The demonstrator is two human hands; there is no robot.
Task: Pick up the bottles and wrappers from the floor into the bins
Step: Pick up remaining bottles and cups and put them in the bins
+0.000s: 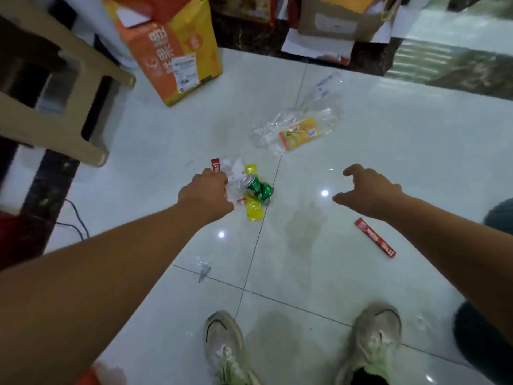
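Observation:
My left hand is closed around a bunch of wrappers: a red stick wrapper, clear plastic, a yellow wrapper and a crushed green bottle hang from it over the white tile floor. My right hand hovers with fingers spread and nothing in it. A crushed clear bottle with a yellow label lies on the floor ahead. A second clear bottle lies beyond it. A red stick wrapper lies below my right hand. A small clear scrap lies near my left forearm.
An orange and yellow carton stands at the back left, next to a beige plastic stool. Cardboard boxes sit on a dark ledge at the back. A black cable runs along the left. My two shoes are at the bottom.

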